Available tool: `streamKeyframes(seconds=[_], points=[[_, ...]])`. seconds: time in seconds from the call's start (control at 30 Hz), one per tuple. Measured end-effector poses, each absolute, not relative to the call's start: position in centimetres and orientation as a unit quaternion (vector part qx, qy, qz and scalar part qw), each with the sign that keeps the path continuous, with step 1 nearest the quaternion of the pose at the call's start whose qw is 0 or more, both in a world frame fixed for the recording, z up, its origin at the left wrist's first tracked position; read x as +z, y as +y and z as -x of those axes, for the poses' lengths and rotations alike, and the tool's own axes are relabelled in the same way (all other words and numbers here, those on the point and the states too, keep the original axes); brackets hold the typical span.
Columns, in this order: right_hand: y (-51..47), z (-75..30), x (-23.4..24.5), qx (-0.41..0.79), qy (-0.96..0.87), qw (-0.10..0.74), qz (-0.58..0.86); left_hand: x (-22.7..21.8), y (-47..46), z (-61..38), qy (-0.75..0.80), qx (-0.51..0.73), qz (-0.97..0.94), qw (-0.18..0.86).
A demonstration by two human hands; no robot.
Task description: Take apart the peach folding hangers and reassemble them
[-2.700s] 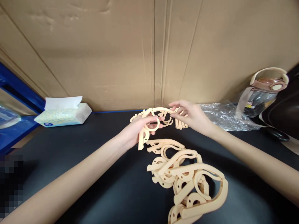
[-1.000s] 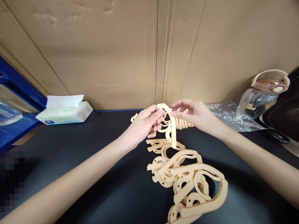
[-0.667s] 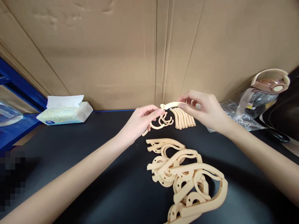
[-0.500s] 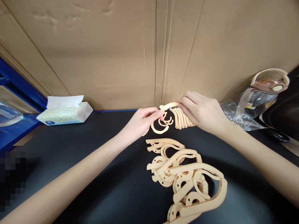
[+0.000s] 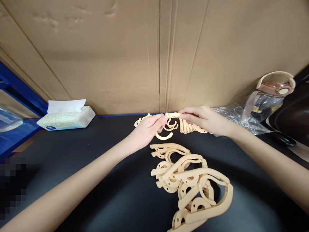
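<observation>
Two hands [image 5: 147, 128] holding cream hanger [image 5: 174, 115], apparently jointed, black table [image 5: 130, 193]

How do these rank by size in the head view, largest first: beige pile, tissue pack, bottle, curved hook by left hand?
Beige pile, though nearest the camera
Tissue pack and bottle, too alike to rank
Curved hook, partly hidden

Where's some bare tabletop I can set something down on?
Bare black tabletop shows between the left forearm and the pile of cream pieces, between that pile and the right forearm, and between the tissue pack and the left hand. It's crowded around the row of slim pieces, and by the bottle and plastic wrap.
</observation>
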State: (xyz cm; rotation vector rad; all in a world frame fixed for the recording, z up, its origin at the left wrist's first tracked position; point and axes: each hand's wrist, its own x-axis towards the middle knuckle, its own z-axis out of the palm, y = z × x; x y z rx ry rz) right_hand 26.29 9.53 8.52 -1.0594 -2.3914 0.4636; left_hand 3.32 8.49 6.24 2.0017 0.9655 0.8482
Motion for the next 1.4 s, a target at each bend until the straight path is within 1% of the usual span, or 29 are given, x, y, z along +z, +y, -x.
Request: streamKeyframes(seconds=[0.13,0.2,0.33,0.43,0.5,0.57,0.67,0.8,0.9,1.0,1.1,1.17,1.23,1.3,1.37,1.4], points=[[9.7,-26.8,9.1,0.289,-0.838,0.265,0.380,6.6,8.6,-2.9,0.396,0.300,-0.840,0.218],[9.7,-26.8,9.5,0.320,-0.821,0.290,0.373,6.9,8.6,-2.7,0.384,0.296,-0.856,0.177],[9.3,-26.6,9.9,0.368,-0.782,0.346,0.364,7.4,8.6,-2.5,0.351,0.331,-0.858,0.177],[9.0,-26.4,9.9,0.398,-0.759,0.363,0.366,7.7,8.4,-2.7,0.341,0.355,-0.853,0.177],[8.9,-26.3,9.9,0.397,-0.757,0.361,0.374,7.9,8.3,-2.9,0.342,0.368,-0.847,0.175],[8.8,-26.4,9.9,0.365,-0.770,0.351,0.388,7.9,8.3,-2.9,0.348,0.375,-0.841,0.177],[8.8,-26.5,10.0,0.283,-0.808,0.322,0.405,7.9,8.2,-2.9,0.366,0.374,-0.833,0.181],[8.7,-26.8,10.2,0.171,-0.857,0.236,0.426,7.6,8.3,-3.0,0.393,0.357,-0.826,0.190],[8.7,-26.8,10.2,0.120,-0.873,0.184,0.436,7.3,8.3,-3.2,0.401,0.365,-0.811,0.220],[8.7,-26.6,9.9,0.054,-0.880,0.202,0.426,7.2,8.1,-3.5,0.406,0.372,-0.778,0.304],[8.4,-26.2,9.6,-0.115,-0.881,0.221,0.401,7.5,7.8,-3.8,0.406,0.365,-0.723,0.424],[8.0,-26.0,9.4,-0.244,-0.874,0.188,0.375,7.7,7.7,-4.0,0.400,0.359,-0.685,0.491],[7.6,-25.7,9.2,-0.325,-0.868,0.139,0.348,7.8,7.6,-4.2,0.393,0.351,-0.672,0.520],[7.3,-25.2,8.7,-0.350,-0.867,0.104,0.340,7.5,7.7,-4.4,0.381,0.354,-0.696,0.495],[7.4,-24.7,8.1,-0.328,-0.868,0.085,0.364,7.0,7.6,-4.8,0.380,0.367,-0.735,0.424],[7.7,-24.5,7.8,-0.298,-0.869,0.085,0.385,6.7,7.4,-5.1,0.388,0.375,-0.754,0.375]])
